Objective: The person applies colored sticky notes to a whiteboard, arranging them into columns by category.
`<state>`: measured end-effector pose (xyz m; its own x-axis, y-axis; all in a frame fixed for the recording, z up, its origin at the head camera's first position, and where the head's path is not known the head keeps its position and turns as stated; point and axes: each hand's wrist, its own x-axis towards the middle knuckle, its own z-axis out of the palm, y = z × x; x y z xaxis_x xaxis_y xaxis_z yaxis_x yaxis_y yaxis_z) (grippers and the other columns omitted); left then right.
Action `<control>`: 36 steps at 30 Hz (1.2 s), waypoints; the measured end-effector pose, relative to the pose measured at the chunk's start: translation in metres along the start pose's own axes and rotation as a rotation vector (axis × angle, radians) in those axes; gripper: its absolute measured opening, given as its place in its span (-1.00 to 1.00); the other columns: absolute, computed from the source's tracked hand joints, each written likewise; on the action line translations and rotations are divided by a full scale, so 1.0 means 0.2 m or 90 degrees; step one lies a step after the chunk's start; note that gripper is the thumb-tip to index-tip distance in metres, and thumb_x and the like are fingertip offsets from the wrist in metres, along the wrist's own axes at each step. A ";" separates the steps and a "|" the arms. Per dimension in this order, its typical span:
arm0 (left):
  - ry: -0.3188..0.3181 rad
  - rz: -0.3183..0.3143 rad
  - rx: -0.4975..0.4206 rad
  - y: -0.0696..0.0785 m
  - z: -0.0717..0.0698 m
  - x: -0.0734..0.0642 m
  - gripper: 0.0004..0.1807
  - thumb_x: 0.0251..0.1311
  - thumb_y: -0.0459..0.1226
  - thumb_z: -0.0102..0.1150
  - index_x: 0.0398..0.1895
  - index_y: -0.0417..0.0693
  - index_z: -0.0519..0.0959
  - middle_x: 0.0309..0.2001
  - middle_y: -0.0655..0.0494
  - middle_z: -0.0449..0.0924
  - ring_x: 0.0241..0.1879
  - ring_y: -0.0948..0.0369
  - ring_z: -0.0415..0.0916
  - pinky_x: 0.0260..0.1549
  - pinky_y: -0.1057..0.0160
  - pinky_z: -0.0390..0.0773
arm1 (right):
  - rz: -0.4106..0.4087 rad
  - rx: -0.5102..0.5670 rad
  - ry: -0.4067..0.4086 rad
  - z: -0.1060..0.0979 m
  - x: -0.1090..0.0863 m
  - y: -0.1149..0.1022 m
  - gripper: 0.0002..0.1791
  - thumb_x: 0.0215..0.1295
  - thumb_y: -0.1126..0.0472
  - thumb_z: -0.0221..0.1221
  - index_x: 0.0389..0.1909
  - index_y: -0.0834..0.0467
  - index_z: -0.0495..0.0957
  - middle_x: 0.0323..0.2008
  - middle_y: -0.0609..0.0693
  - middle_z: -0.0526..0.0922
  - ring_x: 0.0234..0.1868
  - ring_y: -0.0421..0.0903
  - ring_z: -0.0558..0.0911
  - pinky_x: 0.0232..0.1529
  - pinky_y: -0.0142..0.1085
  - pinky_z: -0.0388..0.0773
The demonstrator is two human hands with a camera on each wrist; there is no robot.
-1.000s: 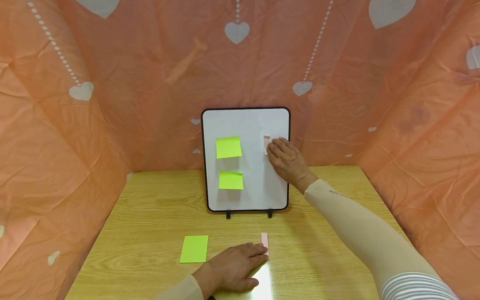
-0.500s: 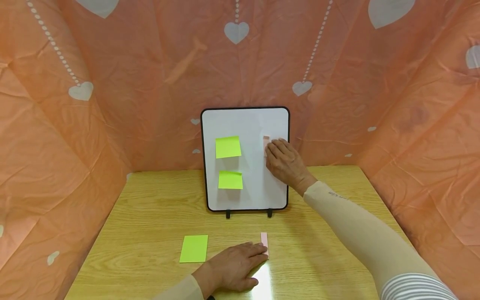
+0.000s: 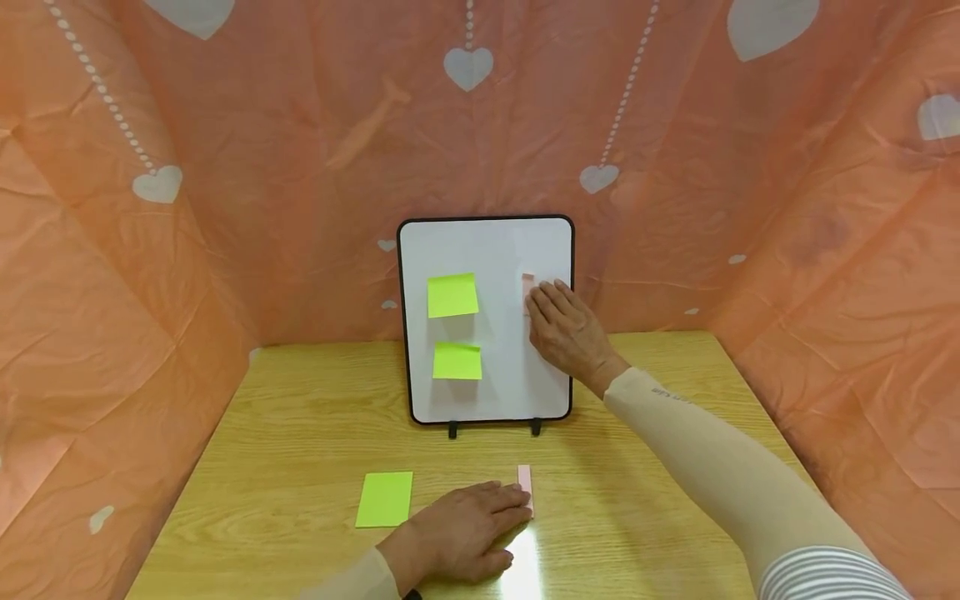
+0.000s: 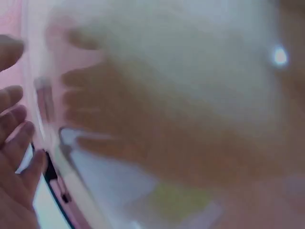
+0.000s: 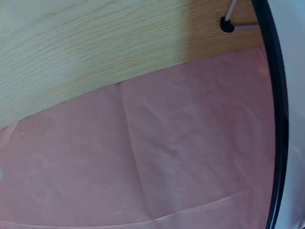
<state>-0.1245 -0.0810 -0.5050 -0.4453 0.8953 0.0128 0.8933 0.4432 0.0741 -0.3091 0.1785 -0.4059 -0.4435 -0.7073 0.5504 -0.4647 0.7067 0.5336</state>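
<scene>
A small whiteboard (image 3: 498, 383) with a black frame stands upright on the table. My right hand (image 3: 570, 329) lies against its right half, fingertips at a narrow pink sticky strip (image 3: 528, 283), covering part of it. Two yellow-green sticky notes (image 3: 452, 296) hang one above the other on the board's left half. On the table, my left hand (image 3: 465, 529) lies flat with its fingertips on a slim pink sticky pad (image 3: 524, 475), hiding its lower part. The left wrist view shows those spread fingers (image 4: 16, 138) at its left edge. No hand appears in the right wrist view.
A yellow-green sticky-note pad (image 3: 385, 500) lies left of my left hand on the wooden table (image 3: 300, 417). Short black feet (image 3: 453, 430) hold up the board. An orange cloth (image 3: 315, 208) printed with hearts hangs behind and at both sides.
The right hand has slid slightly down along the pink strip on the board. The head view has shifted a little. The left hand stays on the pink pad.
</scene>
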 end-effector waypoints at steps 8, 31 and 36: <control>0.205 -0.018 0.177 -0.28 -0.40 0.07 -0.50 0.42 -0.20 0.26 0.38 -0.12 0.58 0.38 0.01 0.60 0.43 0.11 0.49 0.46 0.15 0.48 | 0.006 -0.018 -0.051 -0.02 -0.03 -0.01 -0.35 0.49 0.08 0.24 0.47 0.32 0.44 0.44 0.18 0.53 0.51 0.11 0.47 0.63 -0.05 0.26; -0.154 -0.156 0.346 -0.64 -1.01 0.63 -0.31 0.71 -0.08 -0.27 0.74 -0.07 -0.11 0.74 0.05 -0.19 0.72 0.08 -0.23 0.70 0.00 -0.14 | 0.001 -0.052 -0.124 -0.02 -0.06 -0.03 -0.28 0.57 0.02 0.13 0.58 0.31 0.26 0.57 0.18 0.32 0.62 0.11 0.30 0.66 -0.03 0.17; -0.160 -0.146 0.396 -0.65 -1.00 0.65 -0.30 0.71 -0.06 -0.29 0.74 -0.07 -0.14 0.74 0.04 -0.21 0.73 0.08 -0.24 0.70 0.01 -0.14 | 0.001 -0.054 -0.103 0.00 -0.08 -0.02 -0.28 0.56 0.03 0.13 0.59 0.31 0.26 0.58 0.19 0.31 0.63 0.10 0.27 0.66 -0.03 0.17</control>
<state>-0.3106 -0.0301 -0.3129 -0.6663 0.7258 -0.1711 0.6805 0.4980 -0.5374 -0.2994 0.1869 -0.4170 -0.5651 -0.6950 0.4446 -0.4002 0.7022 0.5889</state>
